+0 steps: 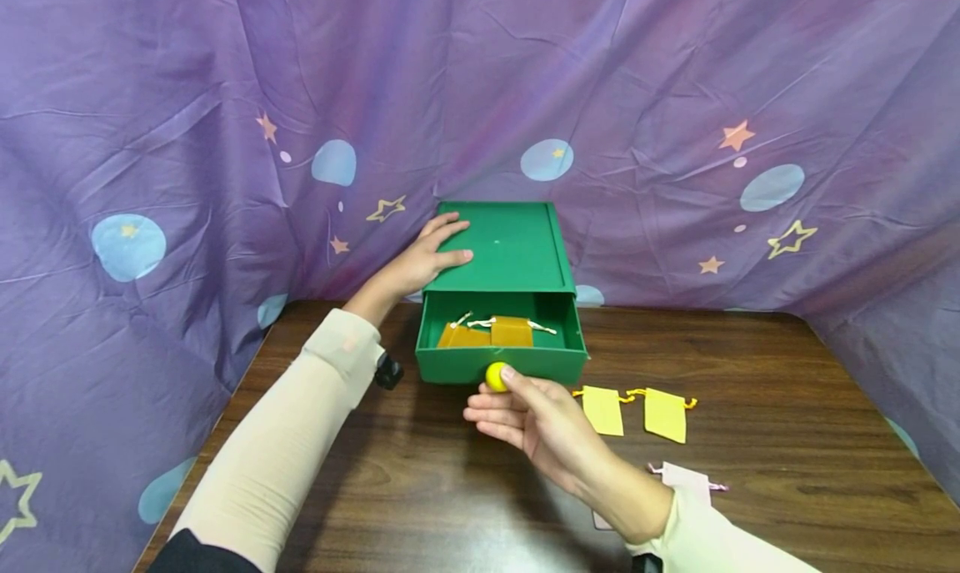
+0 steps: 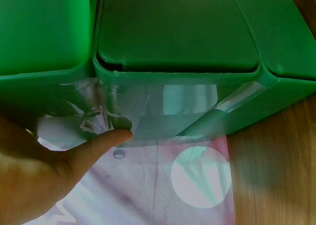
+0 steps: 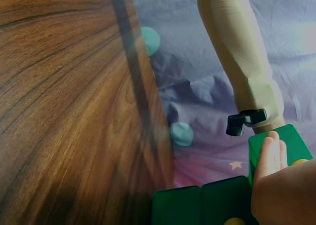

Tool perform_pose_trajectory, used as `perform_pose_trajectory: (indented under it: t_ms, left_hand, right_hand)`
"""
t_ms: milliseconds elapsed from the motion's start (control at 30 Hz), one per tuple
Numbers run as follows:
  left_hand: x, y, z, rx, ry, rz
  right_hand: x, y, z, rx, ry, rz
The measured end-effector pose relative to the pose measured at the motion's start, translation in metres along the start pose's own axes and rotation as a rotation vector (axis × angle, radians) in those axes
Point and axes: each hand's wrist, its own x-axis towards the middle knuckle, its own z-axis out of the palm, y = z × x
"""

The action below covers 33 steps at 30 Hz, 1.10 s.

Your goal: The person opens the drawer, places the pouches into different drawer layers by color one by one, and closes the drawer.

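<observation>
A green drawer box stands at the back of the table with its drawer pulled partway out. Inside lie two mustard-yellow drawstring pouches, one nearer the middle and another to its left. My left hand rests on the box's upper left side, fingers extended over the top; its thumb shows against the box in the left wrist view. The right hand pinches the drawer's round yellow knob between thumb and index finger, the other fingers fairly straight beneath.
Two bright yellow pouches lie on the brown wooden table right of the box. Nearer, a pale pink pouch is partly hidden by the right forearm. A purple patterned cloth hangs behind and beside the table.
</observation>
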Motion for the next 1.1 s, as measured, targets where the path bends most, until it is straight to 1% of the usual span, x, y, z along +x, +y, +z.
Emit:
perform_pose_trajectory:
  t_ms: [233, 700, 1100]
  left_hand:
    - [0.0, 0.0, 0.0, -0.003, -0.006, -0.001]
    - [-0.001, 0.0, -0.001, 0.003, -0.01, 0.0]
    - [-0.001, 0.0, 0.0, -0.001, 0.002, 0.005]
  right_hand:
    - [0.004, -0.001, -0.002, 0.001, -0.014, -0.009]
    - [0.014, -0.002, -0.004, -0.012, -0.006, -0.023]
    - [0.025, -0.005, -0.005, -0.004, -0.004, -0.042]
